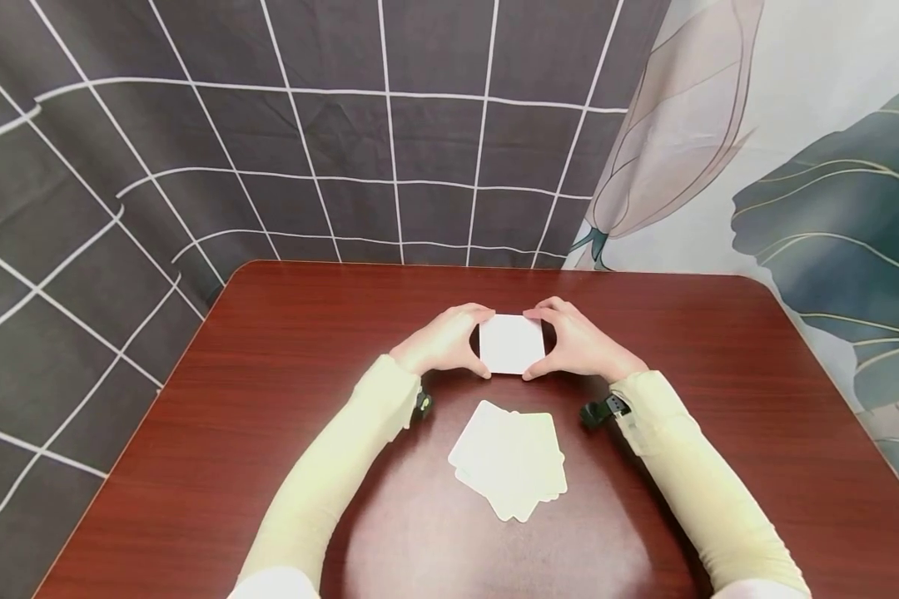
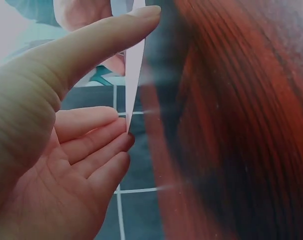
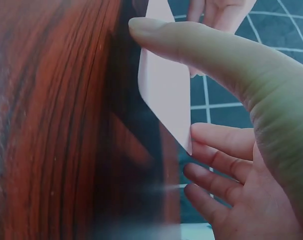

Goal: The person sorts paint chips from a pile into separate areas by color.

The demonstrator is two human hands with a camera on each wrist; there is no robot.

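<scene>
A thin white square card (image 1: 512, 344) is held between both hands above the far middle of the table, and its thin edge shows in the left wrist view. My left hand (image 1: 442, 339) pinches its left side, with the thumb at the near corner and the fingers at the far one. On the opposite side my right hand (image 1: 584, 343) grips it the same way. In the right wrist view the card's pale face (image 3: 166, 80) slants between thumb and fingertips. Nearer to me, a fanned-out pile of white cards (image 1: 509, 462) lies overlapping on the table.
The reddish-brown wooden table (image 1: 270, 374) has a dark grid-patterned curtain (image 1: 345, 133) along its back and left. A leaf-patterned pale curtain (image 1: 794, 66) hangs at the right. Dark wrist straps with small devices (image 1: 603, 410) sit below the sleeves.
</scene>
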